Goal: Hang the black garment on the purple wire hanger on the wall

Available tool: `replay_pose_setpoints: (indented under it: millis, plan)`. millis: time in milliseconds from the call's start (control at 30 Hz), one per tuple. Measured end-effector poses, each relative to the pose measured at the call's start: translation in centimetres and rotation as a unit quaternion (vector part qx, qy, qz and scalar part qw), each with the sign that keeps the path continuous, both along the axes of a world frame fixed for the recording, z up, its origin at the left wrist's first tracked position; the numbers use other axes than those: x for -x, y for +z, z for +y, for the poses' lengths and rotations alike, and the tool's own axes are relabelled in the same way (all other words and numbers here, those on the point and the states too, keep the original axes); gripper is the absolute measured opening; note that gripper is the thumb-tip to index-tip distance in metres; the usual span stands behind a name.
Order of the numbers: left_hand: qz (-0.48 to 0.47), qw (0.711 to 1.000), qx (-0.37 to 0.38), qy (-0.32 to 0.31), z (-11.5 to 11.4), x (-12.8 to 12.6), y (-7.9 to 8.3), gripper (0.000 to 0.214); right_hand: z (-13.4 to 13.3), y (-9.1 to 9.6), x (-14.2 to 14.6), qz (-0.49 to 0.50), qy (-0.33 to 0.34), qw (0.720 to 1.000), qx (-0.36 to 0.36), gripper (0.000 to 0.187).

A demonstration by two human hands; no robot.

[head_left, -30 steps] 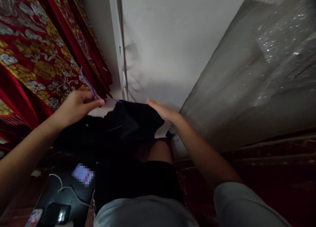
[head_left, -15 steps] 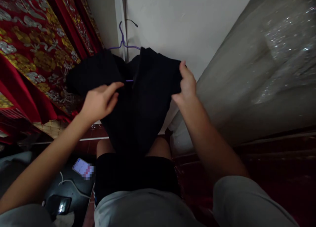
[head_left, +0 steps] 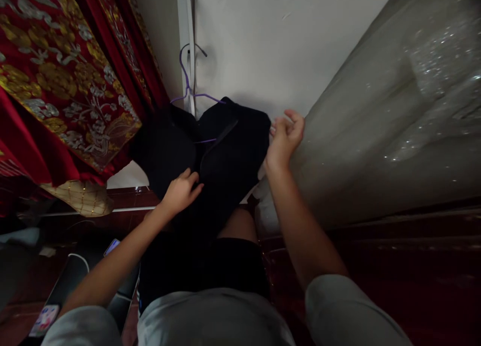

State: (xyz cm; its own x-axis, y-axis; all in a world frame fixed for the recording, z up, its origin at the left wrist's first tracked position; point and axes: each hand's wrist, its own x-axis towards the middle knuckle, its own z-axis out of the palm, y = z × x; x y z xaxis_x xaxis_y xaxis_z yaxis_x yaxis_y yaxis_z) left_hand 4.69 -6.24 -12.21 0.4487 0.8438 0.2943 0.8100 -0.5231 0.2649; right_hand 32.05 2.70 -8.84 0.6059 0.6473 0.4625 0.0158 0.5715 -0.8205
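Currently the black garment (head_left: 233, 155) hangs from the purple hanger (head_left: 189, 89), its long axis running from the hanger down toward the person's lap. Below the hanger's lower bar, the left hand (head_left: 181, 193) lies against the garment's front with fingers loosely bent, and I cannot tell whether they pinch any cloth; it looks the nearer hand to that bar. Out to the right of the hanger, the right hand (head_left: 283, 143) has half-curled fingers right at the garment's shoulder edge, their hold on it unclear.
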Motion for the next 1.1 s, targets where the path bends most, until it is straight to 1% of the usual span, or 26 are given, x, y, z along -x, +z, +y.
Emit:
replay_pose_setpoints:
  millis: [33, 67, 100, 133, 167, 233, 267, 333, 400, 467, 533, 600, 667, 767, 933, 1033, 1100]
  plan:
    - [-0.039, 0.999, 0.008, -0.006, -0.2, 0.0, -0.5, 0.013, -0.8, -0.4, 0.7, -0.002, -0.053, 0.999, -0.011, 0.025]
    - [-0.078, 0.997, 0.011, -0.012, -0.4, 0.0, -1.1, 0.012, -1.9, -1.0, 1.6, -0.009, -0.09, 0.996, -0.021, 0.023]
    - [-0.117, 0.993, 0.011, -0.015, -0.6, 0.0, -1.6, 0.011, -3.1, -1.7, 2.8, -0.028, -0.089, 0.995, -0.022, 0.019]
    - [-0.155, 0.988, 0.01, -0.016, -0.7, -0.1, -2.1, 0.01, -4.3, -2.6, 4.1, -0.052, -0.045, 0.998, -0.01, 0.015]
    - [-0.19, 0.982, 0.009, -0.015, -0.9, -0.2, -2.5, 0.009, -5.6, -3.6, 5.4, -0.076, 0.022, 0.997, 0.012, 0.012]
    - [-0.247, 0.969, 0.016, -0.009, -1.4, -0.5, -3.1, 0.006, -8.0, -5.8, 8.1, -0.11, 0.16, 0.979, 0.068, 0.012]
    - [-0.273, 0.962, 0.026, -0.004, -1.7, -0.7, -3.4, 0.006, -9.1, -6.9, 9.2, -0.114, 0.207, 0.967, 0.092, 0.013]
    - [-0.323, 0.945, 0.047, 0.007, -2.4, -1.1, -3.7, 0.014, -10.9, -9.1, 10.8, -0.102, 0.249, 0.955, 0.122, 0.015]
    - [-0.359, 0.932, 0.059, 0.01, -3.1, -1.5, -3.8, 0.023, -12.1, -10.7, 11.6, -0.085, 0.248, 0.956, 0.133, 0.02]
    - [-0.361, 0.931, 0.057, -0.004, -3.6, -1.9, -3.7, 0.023, -12.8, -11.5, 11.6, -0.081, 0.241, 0.958, 0.132, 0.023]
    - [-0.338, 0.94, 0.048, -0.025, -3.7, -2.1, -3.2, 0.017, -12.9, -11.6, 11.2, -0.089, 0.243, 0.958, 0.122, 0.023]
    - [-0.31, 0.949, 0.035, -0.044, -3.5, -2.1, -2.7, 0.013, -12.8, -11.1, 10.6, -0.098, 0.254, 0.956, 0.113, 0.019]
    - [-0.287, 0.955, 0.018, -0.068, -3.1, -2.0, -2.1, 0.013, -12.7, -10.6, 10.3, -0.101, 0.261, 0.953, 0.116, 0.017]
    - [-0.261, 0.961, 0.0, -0.097, -2.6, -1.7, -1.4, 0.014, -12.9, -10.1, 10.5, -0.098, 0.252, 0.954, 0.125, 0.019]
    - [-0.237, 0.967, 0.002, -0.091, -2.5, -1.5, -0.4, 0.012, -13.5, -9.7, 11.3, -0.095, 0.213, 0.964, 0.126, 0.015]
    - [-0.208, 0.974, -0.003, -0.086, -2.8, -1.5, 0.3, 0.011, -13.7, -9.2, 11.4, -0.099, 0.22, 0.963, 0.123, 0.013]
    - [-0.168, 0.982, -0.017, -0.082, -2.8, -1.6, 0.8, 0.008, -13.7, -8.8, 11.4, -0.106, 0.231, 0.959, 0.121, 0.014]
